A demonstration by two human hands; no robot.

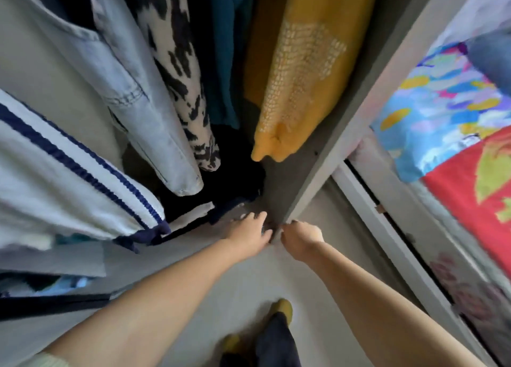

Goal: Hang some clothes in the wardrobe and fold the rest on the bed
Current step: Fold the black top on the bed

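Here, both hands meet low at the wardrobe's right corner.

Head view: the left hand point(253, 228) reaches down with fingers spread and loose, holding nothing, its tips just at the wardrobe point(359, 101) floor edge; the right hand point(300, 235) sits just right of it, knuckles toward the camera, fingers curled at the foot of the grey side panel, though whether it pinches anything I cannot tell. The hung clothes are far and above the hands, their long axes running up and away: a yellow top point(301, 70) nearest the right hand, a denim piece point(138, 101) and a spotted one point(179, 62) further left. The bed point(456, 112) lies well right, past the panel. For a reach to the yellow top, the right hand looks the handier.
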